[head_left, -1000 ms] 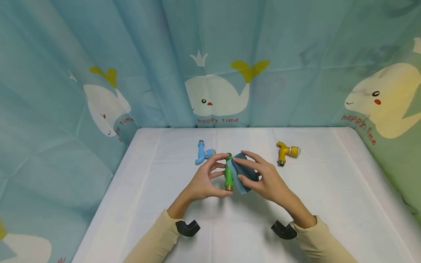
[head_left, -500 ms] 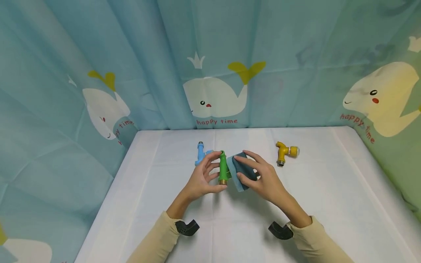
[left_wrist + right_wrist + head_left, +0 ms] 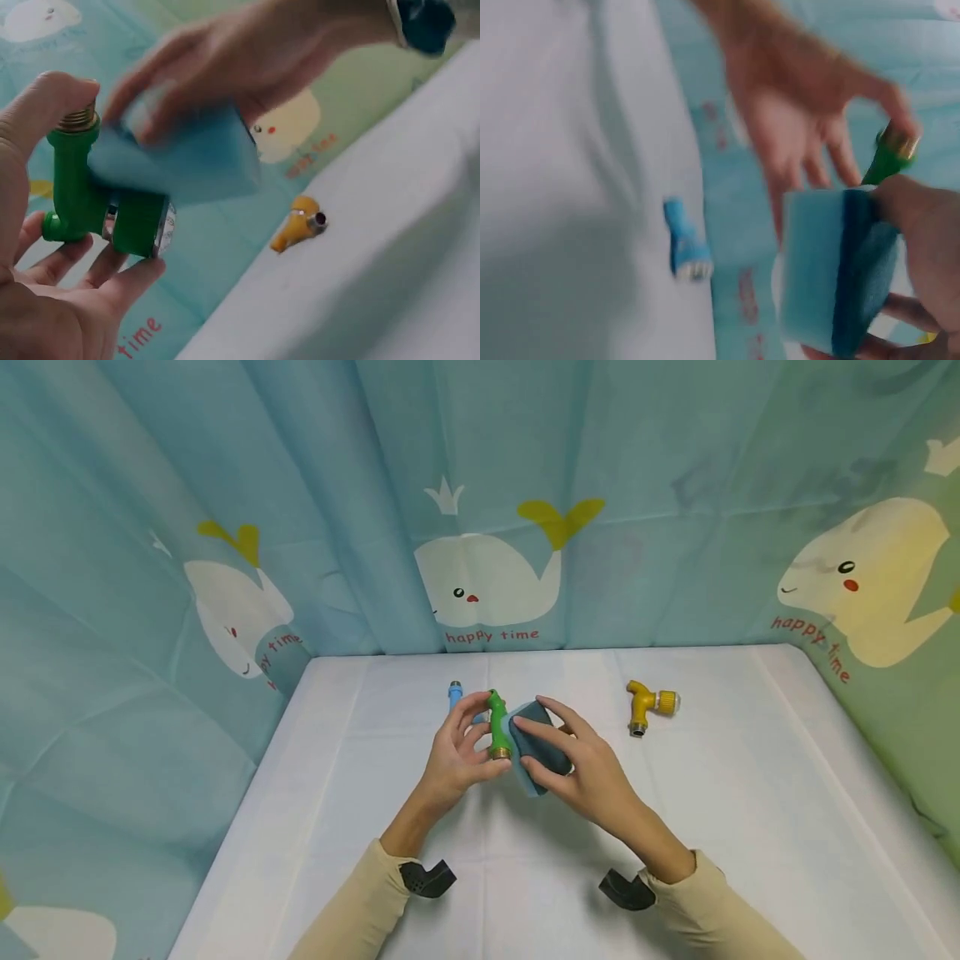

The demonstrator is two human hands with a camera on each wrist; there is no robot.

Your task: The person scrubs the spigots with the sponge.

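Note:
My left hand [image 3: 452,752] holds a green faucet [image 3: 498,727] by its two ends, the thumb on the brass threaded end and the fingers toward the spout. In the left wrist view the faucet's knob [image 3: 141,225] points toward the right, above the fingers. My right hand [image 3: 588,768] pinches a blue sponge [image 3: 542,739] that has a light soft side and a dark scouring side. The light side lies against the green faucet's body. Sponge and right hand look blurred in the left wrist view. In the right wrist view, the sponge hides most of the faucet.
A yellow faucet [image 3: 642,706] lies on the white table [image 3: 735,760] toward the back right. Behind my left hand lies a light blue faucet [image 3: 684,240], partly hidden in the head view. A whale-print curtain [image 3: 645,585] stands along the table's back and sides.
Both hands have moved a little left and away from me with the faucet and sponge. The sponge, apart from the faucet half a second ago, is against it now. The faucet has tilted.

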